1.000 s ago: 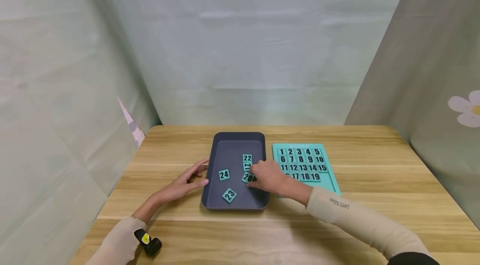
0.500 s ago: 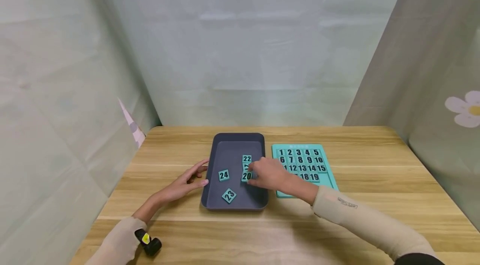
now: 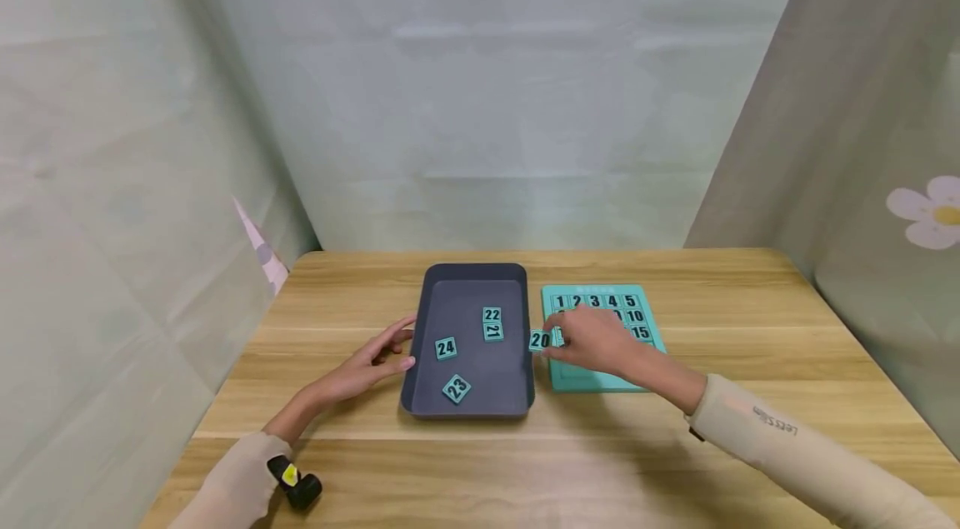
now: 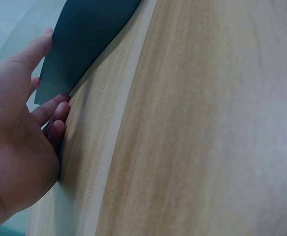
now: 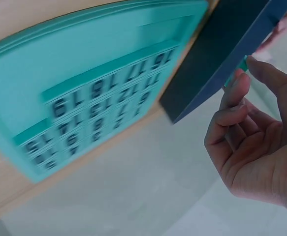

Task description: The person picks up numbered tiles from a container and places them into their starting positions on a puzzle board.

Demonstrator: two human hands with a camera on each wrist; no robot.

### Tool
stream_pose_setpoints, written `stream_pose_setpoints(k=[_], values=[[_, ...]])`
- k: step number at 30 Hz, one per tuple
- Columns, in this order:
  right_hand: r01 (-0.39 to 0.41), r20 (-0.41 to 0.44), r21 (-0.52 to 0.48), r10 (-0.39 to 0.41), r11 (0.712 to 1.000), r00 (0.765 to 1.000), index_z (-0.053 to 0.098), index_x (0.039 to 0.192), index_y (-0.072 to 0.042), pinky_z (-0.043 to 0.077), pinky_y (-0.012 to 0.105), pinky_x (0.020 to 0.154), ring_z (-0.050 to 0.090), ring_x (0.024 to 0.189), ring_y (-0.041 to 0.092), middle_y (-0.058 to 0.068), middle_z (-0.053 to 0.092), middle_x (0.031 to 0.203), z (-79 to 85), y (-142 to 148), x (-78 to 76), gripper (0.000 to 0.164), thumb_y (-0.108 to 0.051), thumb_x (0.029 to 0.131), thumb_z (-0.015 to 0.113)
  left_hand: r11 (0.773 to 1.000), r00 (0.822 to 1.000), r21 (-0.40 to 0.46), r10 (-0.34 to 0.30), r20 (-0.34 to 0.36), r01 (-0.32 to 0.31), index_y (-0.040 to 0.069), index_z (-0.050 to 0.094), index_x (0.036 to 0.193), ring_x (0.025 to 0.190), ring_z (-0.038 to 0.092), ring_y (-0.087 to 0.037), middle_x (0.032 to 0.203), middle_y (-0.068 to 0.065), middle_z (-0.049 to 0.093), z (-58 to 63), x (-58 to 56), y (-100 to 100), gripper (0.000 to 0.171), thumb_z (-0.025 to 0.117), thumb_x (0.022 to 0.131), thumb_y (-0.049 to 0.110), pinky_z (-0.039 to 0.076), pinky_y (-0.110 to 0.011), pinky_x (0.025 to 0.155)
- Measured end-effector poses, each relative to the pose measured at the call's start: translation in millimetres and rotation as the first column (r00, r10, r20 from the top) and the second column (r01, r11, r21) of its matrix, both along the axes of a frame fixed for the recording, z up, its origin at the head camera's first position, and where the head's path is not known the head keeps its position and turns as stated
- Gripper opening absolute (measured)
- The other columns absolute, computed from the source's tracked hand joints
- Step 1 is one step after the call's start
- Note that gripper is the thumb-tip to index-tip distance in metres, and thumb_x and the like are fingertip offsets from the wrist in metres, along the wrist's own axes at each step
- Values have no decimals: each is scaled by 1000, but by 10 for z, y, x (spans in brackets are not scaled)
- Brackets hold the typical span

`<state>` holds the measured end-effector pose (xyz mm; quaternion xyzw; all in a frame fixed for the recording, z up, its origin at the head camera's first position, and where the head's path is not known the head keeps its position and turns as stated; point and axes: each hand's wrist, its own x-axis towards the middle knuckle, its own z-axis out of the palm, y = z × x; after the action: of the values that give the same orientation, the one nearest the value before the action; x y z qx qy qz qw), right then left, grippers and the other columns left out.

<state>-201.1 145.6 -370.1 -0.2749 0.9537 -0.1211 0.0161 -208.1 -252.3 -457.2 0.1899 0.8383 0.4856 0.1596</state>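
My right hand pinches the turquoise number tile 20 between thumb and forefinger, held up between the dark tray and the turquoise number board. In the right wrist view only a green edge of the tile shows at the fingertips. The board has rows of numbered tiles, with bare spaces after 19 and in the lowest row. My left hand rests at the tray's left side, thumb and fingertips at the rim with the fingers relaxed. In the tray lie tiles 22, 21, 24 and 23.
Tray and board stand side by side on a wooden table. Pale cloth hangs behind and on both sides of the table. A small black device is strapped to the left wrist.
My right hand has lifted tile 20 out of the tray and carried it right, past the rim towards the board. The left hand stays at the tray's edge.
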Motion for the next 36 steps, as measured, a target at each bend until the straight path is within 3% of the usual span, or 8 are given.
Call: stream_pose_setpoints(k=[6, 13, 19, 31, 36], values=[[21, -13, 16, -21, 1000, 1000, 78, 109, -11, 31, 21, 45, 44, 51, 1, -9, 55, 54, -25, 338, 13, 31, -33, 88, 81, 1000, 1000, -16, 6, 15, -5, 23, 23, 164, 126, 39, -30, 161, -21, 39, -1, -13, -8, 68, 58, 105, 28, 35, -37, 99], [73, 34, -16, -72, 997, 997, 78, 108, -10, 34, 23, 45, 46, 52, 1, -11, 57, 59, -58, 670, 83, 31, -32, 88, 80, 1000, 1000, -25, 9, 20, -8, 23, 22, 164, 127, 39, -31, 161, -21, 38, 8, 4, -14, 68, 58, 105, 29, 35, -37, 99], [99, 12, -11, -99, 995, 995, 77, 105, -9, 36, 23, 47, 46, 55, 1, -10, 58, 61, -137, 941, 103, 28, -31, 86, 81, 1000, 1000, -23, 6, 9, -6, 22, 22, 164, 126, 39, -31, 160, -22, 39, 1, 10, -17, 68, 57, 106, 28, 35, -38, 98], [174, 81, -14, -172, 985, 982, 76, 107, -2, 36, 24, 48, 46, 53, 5, -8, 57, 61, -232, 1347, 133, 32, -26, 86, 82, 1000, 1000, -25, 7, 17, -7, 24, 23, 164, 125, 39, -30, 160, -20, 39, 0, 2, -17, 68, 58, 105, 29, 35, -37, 97], [157, 86, -21, -155, 987, 984, 75, 109, -2, 32, 23, 47, 42, 52, 3, -10, 54, 58, -300, 1437, 130, 32, -25, 87, 81, 1000, 1000, -20, 9, 22, -9, 23, 22, 164, 125, 38, -30, 161, -21, 39, 1, 5, -22, 69, 58, 105, 29, 35, -36, 97]])
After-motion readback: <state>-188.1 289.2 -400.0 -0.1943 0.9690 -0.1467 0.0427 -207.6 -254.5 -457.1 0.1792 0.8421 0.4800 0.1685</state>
